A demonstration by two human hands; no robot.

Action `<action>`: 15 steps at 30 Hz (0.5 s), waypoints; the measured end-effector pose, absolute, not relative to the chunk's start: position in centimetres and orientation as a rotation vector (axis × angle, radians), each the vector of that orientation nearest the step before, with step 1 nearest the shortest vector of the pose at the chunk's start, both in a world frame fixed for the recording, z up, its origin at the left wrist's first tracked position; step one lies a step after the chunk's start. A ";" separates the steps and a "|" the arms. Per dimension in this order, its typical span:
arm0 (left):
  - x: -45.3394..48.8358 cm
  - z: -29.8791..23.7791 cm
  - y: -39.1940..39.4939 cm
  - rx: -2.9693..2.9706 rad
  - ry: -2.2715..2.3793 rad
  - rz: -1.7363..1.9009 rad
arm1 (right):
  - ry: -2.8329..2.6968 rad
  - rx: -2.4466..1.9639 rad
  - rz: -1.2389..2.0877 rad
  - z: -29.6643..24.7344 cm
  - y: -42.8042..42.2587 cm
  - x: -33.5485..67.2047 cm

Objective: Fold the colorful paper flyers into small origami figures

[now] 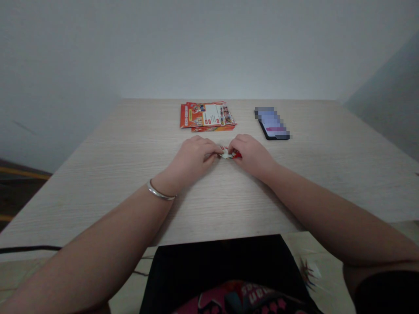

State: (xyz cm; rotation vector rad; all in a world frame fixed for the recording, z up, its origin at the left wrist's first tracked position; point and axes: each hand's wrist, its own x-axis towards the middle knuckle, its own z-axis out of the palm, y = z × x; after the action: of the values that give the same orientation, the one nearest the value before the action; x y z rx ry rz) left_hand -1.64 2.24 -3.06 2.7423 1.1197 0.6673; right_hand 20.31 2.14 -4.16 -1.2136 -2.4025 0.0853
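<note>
Evidently thin and light, the small folded paper (228, 154) lies on the bench (131, 144), the left hand (191, 159) and right hand (251, 155) each pinching one end between closed fingers. It probably creases readily, so its folded edges seem the safest hold.

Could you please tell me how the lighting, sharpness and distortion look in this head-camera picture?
Head view: soft, even light, faint shadows under the left hand and right hand pinching the small paper; table edges splay from wide-angle distortion; phone screen is pixelated; print on leaflets unreadably soft.
</note>
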 end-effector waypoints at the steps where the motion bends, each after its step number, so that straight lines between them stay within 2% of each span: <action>1: -1.7 -3.1 2.2 2.774 1.098 0.633 | -2.418 -1.225 0.073 -4.2 2.1 20.3; 8: -1.9 -3.2 1.9 2.854 0.971 0.480 | -2.546 -1.164 0.123 -4.3 2.1 20.8; 15: -1.7 -2.7 1.3 2.864 1.122 0.332 | -2.524 -1.108 0.265 -3.4 1.8 21.5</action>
State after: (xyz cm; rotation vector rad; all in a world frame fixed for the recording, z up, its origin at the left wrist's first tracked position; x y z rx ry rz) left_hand -1.68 1.33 -2.66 2.8637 1.1221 0.3323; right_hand 21.51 1.78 -3.39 -1.1079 -2.5240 0.2646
